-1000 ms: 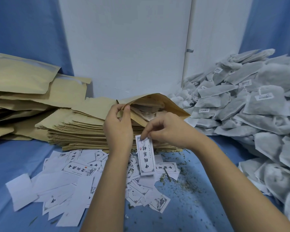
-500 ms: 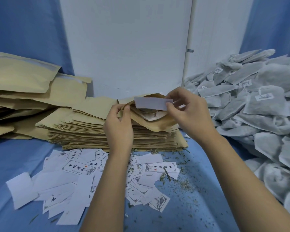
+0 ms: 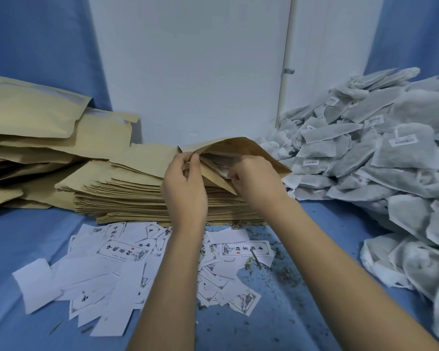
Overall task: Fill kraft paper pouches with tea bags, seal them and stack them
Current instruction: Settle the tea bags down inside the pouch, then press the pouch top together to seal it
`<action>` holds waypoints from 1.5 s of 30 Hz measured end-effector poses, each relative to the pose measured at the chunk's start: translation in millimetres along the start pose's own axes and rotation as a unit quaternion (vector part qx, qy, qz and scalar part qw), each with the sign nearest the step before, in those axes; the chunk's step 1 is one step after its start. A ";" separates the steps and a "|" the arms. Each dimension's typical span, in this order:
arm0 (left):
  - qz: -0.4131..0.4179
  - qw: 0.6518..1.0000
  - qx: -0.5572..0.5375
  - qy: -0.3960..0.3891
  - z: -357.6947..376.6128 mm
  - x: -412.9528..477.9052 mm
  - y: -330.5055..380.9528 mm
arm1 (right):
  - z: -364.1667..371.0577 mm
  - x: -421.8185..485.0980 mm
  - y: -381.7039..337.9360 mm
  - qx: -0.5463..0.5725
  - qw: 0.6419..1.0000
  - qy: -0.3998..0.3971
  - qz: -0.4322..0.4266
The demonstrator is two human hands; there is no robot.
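Kraft paper up front: the open kraft pouch (image 3: 251, 153) sits on top of the stack of flat pouches (image 3: 127, 196), mouth gaping toward the camera. Left hand (image 3: 185, 188) has thumb and forefinger pinched on the near left corner of the pouch's upper lip, lifting it. Right hand (image 3: 257, 181) is at the mouth, fingers curled tight, fingertips (image 3: 232, 176) against the lower lip. Whether they pinch that lip or something inside, I cannot tell. Pale, papery shapes show just inside the opening, too shadowed to name.

Down on the blue-covered counter (image 3: 31, 234), a scatter of white paper labels (image 3: 122, 249) lies in front of the stack, some printed side up, some blank. Loose tea crumbs (image 3: 281, 272) are sprinkled to their right. Fuller pouches (image 3: 31, 115) are piled at the far left, overlapping at odd angles. On the right, a big heap of tea bags (image 3: 390, 158) climbs from the counter up toward the corner, small white tags showing on several.

Behind it all is a white wall (image 3: 188, 72) with a thin white pipe (image 3: 287, 59) running up it, and blue fabric (image 3: 36, 34) on either side.

Both forearms cover part of the labels. The left pile and the tea bag heap run out of view at the edges.
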State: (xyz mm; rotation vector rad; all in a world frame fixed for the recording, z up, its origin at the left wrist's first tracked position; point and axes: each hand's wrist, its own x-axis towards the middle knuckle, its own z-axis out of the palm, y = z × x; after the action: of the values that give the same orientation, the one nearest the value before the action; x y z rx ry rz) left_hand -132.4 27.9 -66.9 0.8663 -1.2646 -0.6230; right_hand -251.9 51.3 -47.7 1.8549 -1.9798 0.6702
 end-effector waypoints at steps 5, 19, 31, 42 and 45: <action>-0.003 1.000 0.001 0.013 -1.9 0.4 -3.7 | 4.4 28.1 -6.6 0.090 0.992 -0.082 0.024; -0.119 0.989 -0.034 -0.078 -30.4 14.9 11.9 | 11.0 -12.2 -46.3 0.294 0.952 0.075 -0.043; -0.368 0.900 -0.177 -0.155 -32.9 19.0 12.0 | 27.0 -28.2 -78.6 0.706 0.635 0.013 0.312; -0.389 0.868 -0.183 -0.250 -28.3 14.9 11.7 | 20.1 -21.1 -71.7 0.750 0.551 -0.006 0.367; -0.396 0.869 -0.179 -0.237 -29.1 14.2 8.9 | 21.9 -20.1 -72.0 0.741 0.557 -0.015 0.375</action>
State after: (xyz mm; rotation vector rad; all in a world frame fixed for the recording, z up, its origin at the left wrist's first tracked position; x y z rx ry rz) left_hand -101.5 27.4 -53.8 0.9330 -1.1226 -1.7616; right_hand -177.2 53.5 -69.4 1.1136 -2.1968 3.3516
